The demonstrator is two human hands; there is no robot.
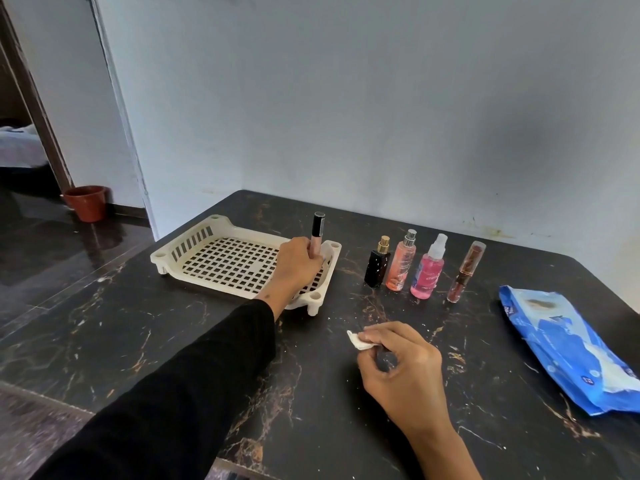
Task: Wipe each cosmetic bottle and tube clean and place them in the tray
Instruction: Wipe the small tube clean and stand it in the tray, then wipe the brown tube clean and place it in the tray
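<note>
My left hand (298,263) grips a slim pink tube with a black cap (317,233) and holds it upright over the right side of the cream perforated tray (194,249). My right hand (401,365) rests on the dark table and pinches a small white wipe (356,339). To the right of the tray four items stand in a row: a black perfume bottle with a gold cap (377,266), an orange spray bottle (401,263), a pink spray bottle (428,270) and a brown lip-gloss tube (464,273).
A blue pack of wet wipes (568,344) lies at the table's right edge. The dark marble table (173,341) stands against a pale wall. On the floor at far left sits a red-brown pot (86,202) beside a doorway.
</note>
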